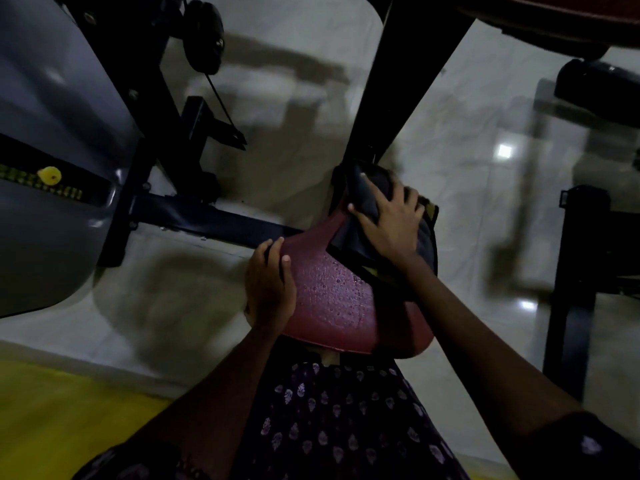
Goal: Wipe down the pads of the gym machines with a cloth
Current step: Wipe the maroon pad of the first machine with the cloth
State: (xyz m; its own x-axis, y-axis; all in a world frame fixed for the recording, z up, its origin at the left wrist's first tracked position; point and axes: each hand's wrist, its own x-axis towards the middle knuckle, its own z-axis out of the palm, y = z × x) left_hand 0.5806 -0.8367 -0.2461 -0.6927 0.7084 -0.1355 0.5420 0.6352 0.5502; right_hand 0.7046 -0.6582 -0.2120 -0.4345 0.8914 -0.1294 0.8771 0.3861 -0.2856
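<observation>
Centrally, a maroon seat pad of a gym machine is seen from above, its textured surface dotted w/ water droplets. A dark cloth is pressed onto the far end of the pad by the right hand; the fingers are spread flat over the cloth, so this grip is apart, not clamped. A bit of yellow edging is visible on the cloth near the wrist. The left hand is laid on the pad's left edge, thumb resting on the top surface and fingers wrapped down over the rim, so the grip is clamped on the pad's side.

Behind the pad, a black angled upright of the machine frame is seen rising toward the top of the view. A black floor bar is run from under the pad to the left, toward a grey weight-stack shroud w/ a yellow selector pin set in its slot. A black pulley w/ a cable is mounted above that. The pale tiled floor is marked by reflections, and a yellow floor strip is seen at bottom left. Part of a dark patterned garment is visible at the bottom. Another black frame is partly visible at right.
</observation>
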